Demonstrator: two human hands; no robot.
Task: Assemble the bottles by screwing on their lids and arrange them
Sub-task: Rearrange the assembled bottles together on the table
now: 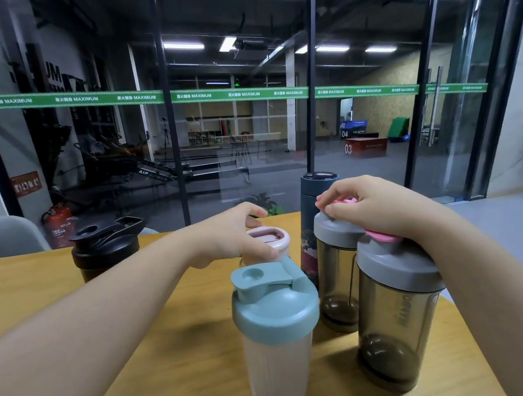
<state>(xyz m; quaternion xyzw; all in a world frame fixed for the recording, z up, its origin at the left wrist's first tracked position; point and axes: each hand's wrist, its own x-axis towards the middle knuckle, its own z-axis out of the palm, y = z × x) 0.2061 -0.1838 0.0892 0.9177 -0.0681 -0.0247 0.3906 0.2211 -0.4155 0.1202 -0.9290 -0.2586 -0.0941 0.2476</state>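
Several bottles stand on the wooden table (pixel 179 351). Nearest is a clear shaker with a teal lid (pixel 274 306). Behind it stands a bottle with a pale pink lid (pixel 271 238); my left hand (pixel 238 232) curls round that lid from the left. On the right are two smoky bottles with grey lids and pink caps: a near one (pixel 398 312) and a far one (pixel 339 273). My right hand (pixel 374 208) grips the far one's pink cap from above, with its wrist over the near one's cap. A black shaker (pixel 106 249) stands at the far left.
A tall dark blue flask (pixel 313 198) with a printed picture stands behind the grey-lidded bottles. A grey chair back (pixel 3 236) shows at the far left, and a red fire extinguisher (pixel 59 225) beyond it. A glass wall rises behind the table.
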